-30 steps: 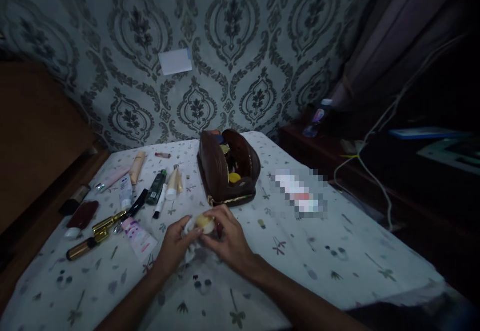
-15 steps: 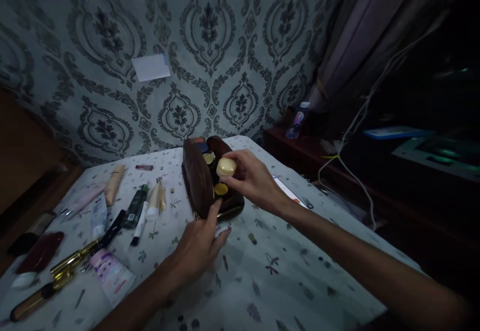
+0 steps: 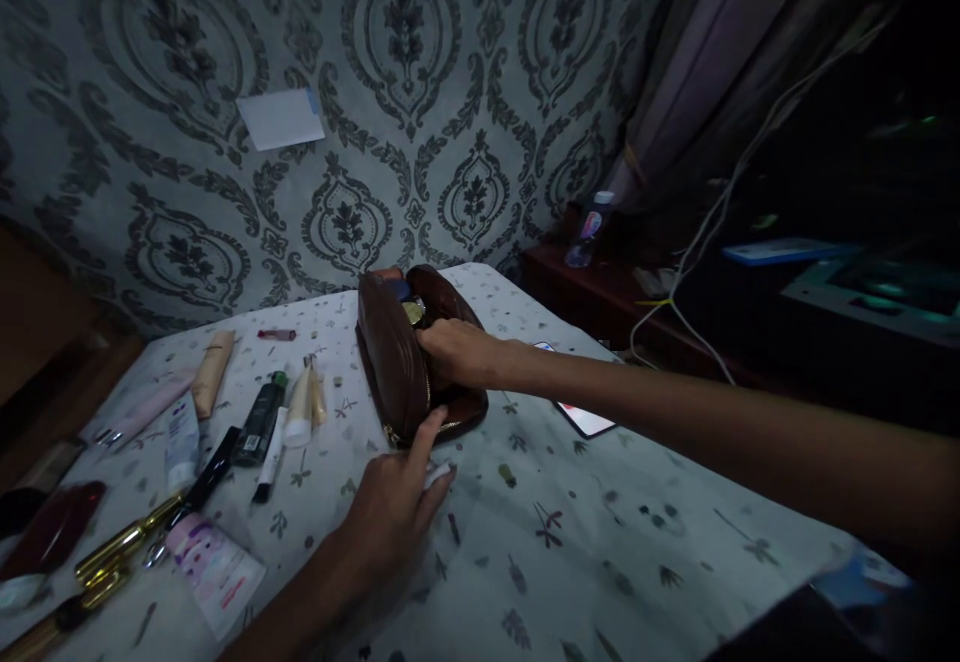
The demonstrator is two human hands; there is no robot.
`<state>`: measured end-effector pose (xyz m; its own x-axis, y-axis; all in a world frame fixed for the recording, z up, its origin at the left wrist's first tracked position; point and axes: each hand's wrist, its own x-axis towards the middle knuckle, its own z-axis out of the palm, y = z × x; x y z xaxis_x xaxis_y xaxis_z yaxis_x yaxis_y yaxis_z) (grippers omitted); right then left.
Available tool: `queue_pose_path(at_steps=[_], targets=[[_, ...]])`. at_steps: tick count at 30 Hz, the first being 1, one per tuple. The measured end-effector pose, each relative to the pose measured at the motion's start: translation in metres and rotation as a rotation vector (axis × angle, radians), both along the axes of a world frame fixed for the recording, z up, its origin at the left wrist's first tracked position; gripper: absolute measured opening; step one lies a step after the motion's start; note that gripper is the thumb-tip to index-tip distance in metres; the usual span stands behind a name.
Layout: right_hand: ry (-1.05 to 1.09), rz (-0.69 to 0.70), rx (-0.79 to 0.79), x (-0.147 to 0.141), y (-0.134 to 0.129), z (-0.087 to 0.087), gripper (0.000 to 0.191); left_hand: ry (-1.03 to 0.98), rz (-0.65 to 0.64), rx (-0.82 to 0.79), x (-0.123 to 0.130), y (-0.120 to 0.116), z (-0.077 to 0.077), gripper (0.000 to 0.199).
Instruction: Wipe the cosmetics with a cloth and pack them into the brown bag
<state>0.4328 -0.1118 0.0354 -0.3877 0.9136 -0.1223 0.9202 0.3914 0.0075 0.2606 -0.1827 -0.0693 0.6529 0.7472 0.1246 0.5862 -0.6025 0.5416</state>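
A brown zip-up makeup bag (image 3: pixel 390 362) stands unzipped on the bed, with a gold-lidded round item (image 3: pixel 413 313) and something blue (image 3: pixel 397 288) inside. My right hand (image 3: pixel 456 352) reaches down into its opening; the curled fingers are mostly hidden, and whatever they may hold does not show. My left hand (image 3: pixel 394 502) is at the near end of the bag, open, with the index finger stretched to the zip edge and the thumb apart. A small white thing (image 3: pixel 437 475) shows between its thumb and index finger; I cannot tell what it is.
Several cosmetics lie to the left, among them a dark green bottle (image 3: pixel 259 422), a cream tube (image 3: pixel 298 407), a pink-white tube (image 3: pixel 214 567) and a gold tube (image 3: pixel 124 547). A phone (image 3: pixel 589 420) lies right of the bag. Beyond the bed are a bottle (image 3: pixel 590 230) and white cables (image 3: pixel 701 242).
My right hand has gone down and left into the bag; the round pale yellow container it held is out of sight. The left hand stays at the bag's edge. The view has shifted slightly.
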Motion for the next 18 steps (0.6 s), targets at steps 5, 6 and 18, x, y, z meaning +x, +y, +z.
queue_pose_path(at_steps=[5,6,18], targets=[[0.012,0.047,-0.048,0.003,0.005,-0.003,0.032,0.01,-0.019,0.021,-0.002,0.001,-0.002,0.058],[0.012,0.052,-0.052,0.004,0.005,-0.003,0.032,0.013,-0.017,0.027,-0.002,0.001,-0.002,0.059],[-0.019,0.133,0.02,0.012,-0.006,0.02,0.021,-0.06,-0.022,0.004,-0.002,0.001,-0.003,0.063]])
